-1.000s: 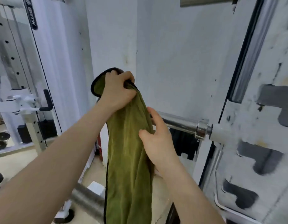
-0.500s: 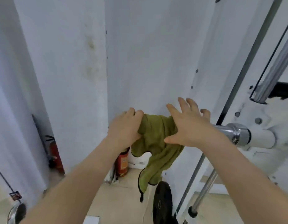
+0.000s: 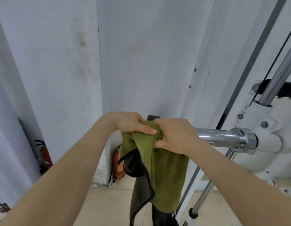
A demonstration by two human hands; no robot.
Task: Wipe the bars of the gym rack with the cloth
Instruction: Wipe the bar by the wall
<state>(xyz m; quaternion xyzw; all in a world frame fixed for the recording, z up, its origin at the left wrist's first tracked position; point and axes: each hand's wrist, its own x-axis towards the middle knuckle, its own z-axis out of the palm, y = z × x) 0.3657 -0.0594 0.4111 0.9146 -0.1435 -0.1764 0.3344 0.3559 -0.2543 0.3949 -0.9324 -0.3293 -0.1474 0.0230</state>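
While my left hand (image 3: 131, 123) and right hand (image 3: 175, 136) sit side by side, fingers curled tight round the cloth (image 3: 167, 173) bunched over the left end of the bar (image 3: 219, 137), most of it hangs loose below. My worry is that sliding right with so little fabric under my palms could let bare skin smear the chrome, or the tail could drag off. It's olive green and plush, in soft folds. I can't tell whether the dark fabric behind is its underside.
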